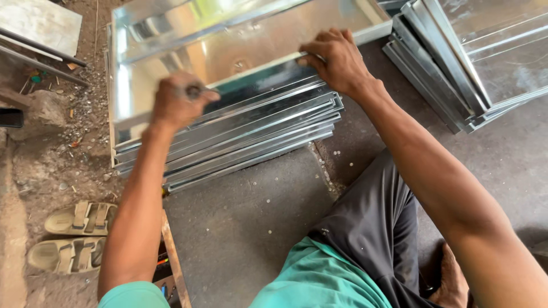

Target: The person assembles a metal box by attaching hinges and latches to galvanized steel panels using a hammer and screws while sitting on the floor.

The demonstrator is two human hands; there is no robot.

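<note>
- Shiny galvanised sheet-metal panel with folded edges [245, 45] lies topmost on a stack of like panels [251, 134] on the ground, straight ahead of the person; its near folded rim runs across the view, rising from lower left to upper right.
- Long axis of that panel follows the same slant, so both hands sit along one edge of it, well apart from each other.
- Right hand [337, 60] rests on the near rim towards its right end, fingers curled over the fold and gripping it; the thumb side faces the middle of the sheet.
- Left hand [180, 100] is clenched round a small dark-tipped tool [194, 90], held just above the rim near the panel's left end. The hand is blurred, so what kind of tool it is cannot be told, nor whether its tip touches the metal.
- From the left fist the rim lies directly below and slightly beyond; from the right fingers it is already underneath them. The right hand is the one in contact, the left the nearer to the left corner.
- Second pile of grey folded metal sheets [456, 74] lies to the right, apart from the first stack, on the concrete floor [251, 222].
- Pair of tan strapped sandals [77, 236] sits on the dirt at lower left, beside a wooden strip [174, 262] by the person's left arm.
</note>
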